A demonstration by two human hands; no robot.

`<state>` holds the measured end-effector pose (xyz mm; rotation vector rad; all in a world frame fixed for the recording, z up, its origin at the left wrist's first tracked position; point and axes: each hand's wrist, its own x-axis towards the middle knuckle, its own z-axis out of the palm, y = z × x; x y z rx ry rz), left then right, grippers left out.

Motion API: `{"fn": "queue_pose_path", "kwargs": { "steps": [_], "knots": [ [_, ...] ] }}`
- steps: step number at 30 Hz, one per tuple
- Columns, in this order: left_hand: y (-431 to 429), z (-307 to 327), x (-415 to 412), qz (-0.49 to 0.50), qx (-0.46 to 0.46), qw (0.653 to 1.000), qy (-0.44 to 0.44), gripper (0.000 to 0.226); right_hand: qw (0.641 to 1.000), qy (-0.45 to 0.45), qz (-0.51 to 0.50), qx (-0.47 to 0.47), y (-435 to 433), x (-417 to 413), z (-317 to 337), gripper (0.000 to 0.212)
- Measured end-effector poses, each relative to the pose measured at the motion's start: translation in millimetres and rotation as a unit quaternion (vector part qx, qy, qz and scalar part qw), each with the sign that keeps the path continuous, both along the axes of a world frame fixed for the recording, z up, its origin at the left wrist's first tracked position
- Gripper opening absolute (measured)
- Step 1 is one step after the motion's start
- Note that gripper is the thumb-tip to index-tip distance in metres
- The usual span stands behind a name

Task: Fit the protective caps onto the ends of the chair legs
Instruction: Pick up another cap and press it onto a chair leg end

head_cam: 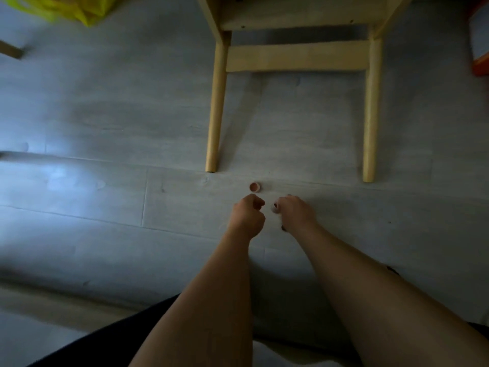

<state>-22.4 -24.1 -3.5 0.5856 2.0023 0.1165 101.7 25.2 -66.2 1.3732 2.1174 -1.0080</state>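
A pale wooden chair (296, 58) lies on its side on the grey floor, two legs pointing toward me. The left leg (215, 115) ends at a dark tip, the right leg (370, 123) at a bare wooden end. One small round cap (255, 187), whitish with a reddish inside, sits on the floor between the leg ends. Just below it, my left hand (247, 214) is curled into a fist; whether it holds anything is hidden. My right hand (293, 211) is curled beside it, with something small and pale at its fingertips.
A yellow plastic bag (66, 7) lies at the far left top. An orange-edged object (480, 56) stands at the right edge. A brown wooden piece (10, 50) pokes in from the left. My dark-clothed lap (111, 337) fills the bottom.
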Motion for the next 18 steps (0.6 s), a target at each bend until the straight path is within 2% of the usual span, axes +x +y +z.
{"fn": "queue_pose_path", "kwargs": {
  "steps": [1,3,5,8,11,13,15,18],
  "knots": [
    [2,9,-2,-0.020,0.003,1.000,-0.009,0.057,0.999,0.020,-0.029,-0.024,2,-1,7,0.012],
    [13,34,-4,-0.123,-0.018,0.991,-0.044,0.075,0.992,0.063,-0.085,-0.065,10,-2,26,0.001],
    [27,67,-6,-0.223,-0.019,0.973,-0.053,0.082,0.988,0.096,-0.085,-0.088,26,-3,59,0.009],
    [51,120,-9,-0.271,0.043,0.961,-0.029,0.076,0.977,0.174,-0.074,-0.096,49,-2,123,0.017],
    [62,184,-17,-0.276,0.112,0.955,0.009,0.065,0.959,0.252,-0.117,-0.054,54,10,191,0.002],
    [63,224,-24,-0.296,0.158,0.941,0.031,0.054,0.946,0.289,-0.142,-0.042,54,12,234,0.009],
    [53,263,-26,-0.295,0.202,0.933,0.027,0.045,0.939,0.307,-0.147,-0.046,51,15,281,0.014],
    [35,319,-25,-0.307,0.252,0.917,0.029,0.043,0.930,0.337,-0.123,-0.084,40,24,342,0.009]
  ]
}}
